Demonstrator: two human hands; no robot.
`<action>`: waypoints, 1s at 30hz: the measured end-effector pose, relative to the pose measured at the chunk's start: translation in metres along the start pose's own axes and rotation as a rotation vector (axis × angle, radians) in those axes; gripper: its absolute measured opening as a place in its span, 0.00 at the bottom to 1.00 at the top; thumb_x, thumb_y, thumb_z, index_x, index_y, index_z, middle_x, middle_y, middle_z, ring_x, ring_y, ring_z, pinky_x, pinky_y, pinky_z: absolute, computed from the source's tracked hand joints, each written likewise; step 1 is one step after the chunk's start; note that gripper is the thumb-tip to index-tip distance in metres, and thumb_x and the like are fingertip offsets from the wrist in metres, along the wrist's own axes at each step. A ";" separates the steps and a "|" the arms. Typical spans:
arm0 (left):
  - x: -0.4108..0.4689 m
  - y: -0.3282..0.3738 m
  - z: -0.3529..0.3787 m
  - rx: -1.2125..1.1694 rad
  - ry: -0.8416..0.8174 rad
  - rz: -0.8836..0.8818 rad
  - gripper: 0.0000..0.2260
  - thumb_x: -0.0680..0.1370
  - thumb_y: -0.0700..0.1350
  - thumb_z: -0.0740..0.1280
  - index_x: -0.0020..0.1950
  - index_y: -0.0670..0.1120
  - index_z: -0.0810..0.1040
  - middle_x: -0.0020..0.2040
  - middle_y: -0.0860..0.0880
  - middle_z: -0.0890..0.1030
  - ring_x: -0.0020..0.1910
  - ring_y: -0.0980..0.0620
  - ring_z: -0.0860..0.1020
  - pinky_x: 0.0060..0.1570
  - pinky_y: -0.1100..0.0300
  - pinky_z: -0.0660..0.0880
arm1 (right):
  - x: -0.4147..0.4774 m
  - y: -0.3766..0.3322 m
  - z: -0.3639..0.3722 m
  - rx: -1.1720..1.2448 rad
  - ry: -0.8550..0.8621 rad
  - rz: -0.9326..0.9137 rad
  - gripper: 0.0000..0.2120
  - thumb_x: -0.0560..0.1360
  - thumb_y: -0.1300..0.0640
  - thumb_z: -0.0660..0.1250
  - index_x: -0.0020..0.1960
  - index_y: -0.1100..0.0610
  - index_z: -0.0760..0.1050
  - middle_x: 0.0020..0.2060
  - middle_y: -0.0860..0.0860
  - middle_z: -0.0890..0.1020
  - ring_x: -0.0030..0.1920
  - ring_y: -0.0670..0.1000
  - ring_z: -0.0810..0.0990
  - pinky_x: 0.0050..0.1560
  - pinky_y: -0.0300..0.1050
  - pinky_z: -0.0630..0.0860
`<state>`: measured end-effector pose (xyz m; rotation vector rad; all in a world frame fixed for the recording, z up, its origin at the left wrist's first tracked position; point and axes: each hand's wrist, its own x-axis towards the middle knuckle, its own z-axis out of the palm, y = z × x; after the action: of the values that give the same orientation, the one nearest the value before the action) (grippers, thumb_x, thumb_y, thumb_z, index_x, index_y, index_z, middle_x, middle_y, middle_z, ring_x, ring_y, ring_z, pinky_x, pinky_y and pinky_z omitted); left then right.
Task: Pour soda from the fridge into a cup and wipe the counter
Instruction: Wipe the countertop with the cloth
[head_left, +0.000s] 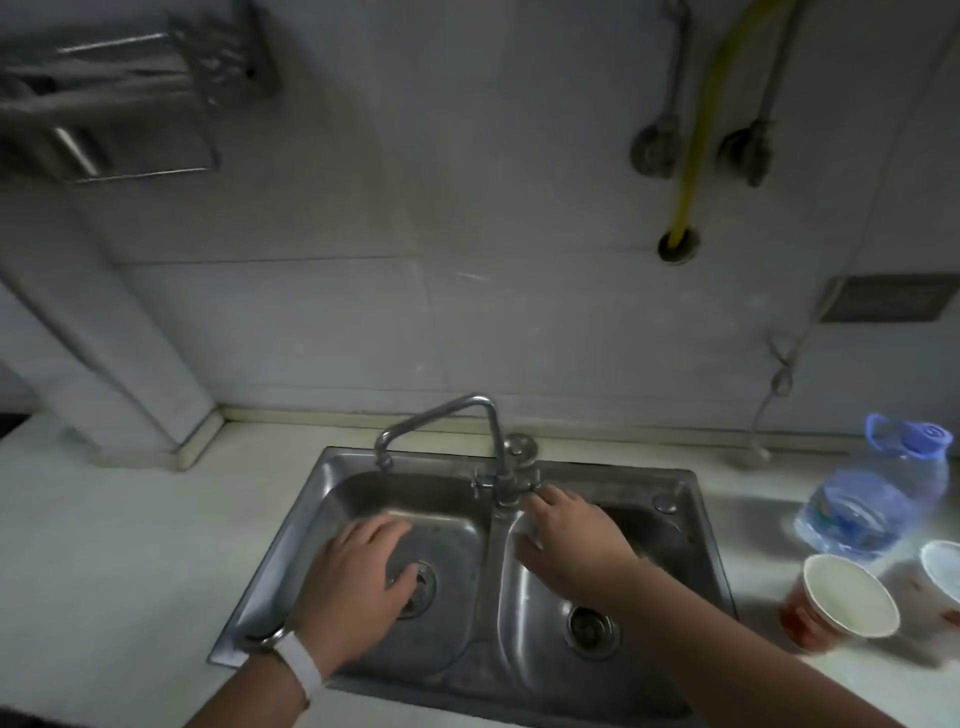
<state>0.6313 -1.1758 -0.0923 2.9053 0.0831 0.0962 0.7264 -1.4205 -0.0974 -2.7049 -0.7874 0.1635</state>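
My left hand (358, 577) hovers over the left basin of a steel double sink (696, 499), fingers spread and relaxed, holding nothing; a white band sits on its wrist. My right hand (566, 540) reaches over the divider with its fingertips at the valve of the tap (498, 457). I cannot tell whether the fingers grip the valve. No water shows at the spout. A red paper cup (841, 597) stands empty on the counter (130, 545) to the right of the sink. A second cup (943, 571) sits at the right edge.
A large clear bottle with a blue cap and handle (883, 499) stands behind the cups. A yellow hose (701, 130) and pipes run down the tiled wall. A metal rack (104, 104) hangs at the upper left. A cable dangles at the right.
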 end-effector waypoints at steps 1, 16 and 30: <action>-0.007 -0.010 -0.003 0.011 0.014 -0.025 0.23 0.76 0.60 0.56 0.69 0.53 0.72 0.68 0.57 0.73 0.67 0.55 0.70 0.65 0.57 0.69 | 0.005 -0.011 -0.001 -0.010 -0.013 -0.037 0.21 0.79 0.44 0.55 0.69 0.51 0.68 0.64 0.49 0.73 0.64 0.54 0.73 0.60 0.50 0.73; -0.153 -0.243 -0.063 0.086 0.099 -0.388 0.23 0.74 0.60 0.56 0.63 0.55 0.79 0.65 0.53 0.78 0.64 0.50 0.76 0.59 0.51 0.75 | 0.074 -0.275 0.068 -0.071 -0.153 -0.383 0.27 0.79 0.39 0.47 0.72 0.49 0.65 0.70 0.48 0.69 0.70 0.51 0.67 0.67 0.49 0.65; -0.302 -0.443 -0.146 0.042 0.151 -0.647 0.37 0.71 0.67 0.40 0.75 0.55 0.66 0.75 0.55 0.66 0.75 0.51 0.61 0.72 0.55 0.62 | 0.129 -0.535 0.143 -0.063 -0.192 -0.626 0.25 0.82 0.41 0.51 0.75 0.49 0.64 0.72 0.45 0.67 0.70 0.48 0.66 0.68 0.45 0.65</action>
<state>0.2983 -0.7311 -0.0713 2.7486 1.0402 0.1990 0.5375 -0.8854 -0.0567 -2.3783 -1.6674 0.2521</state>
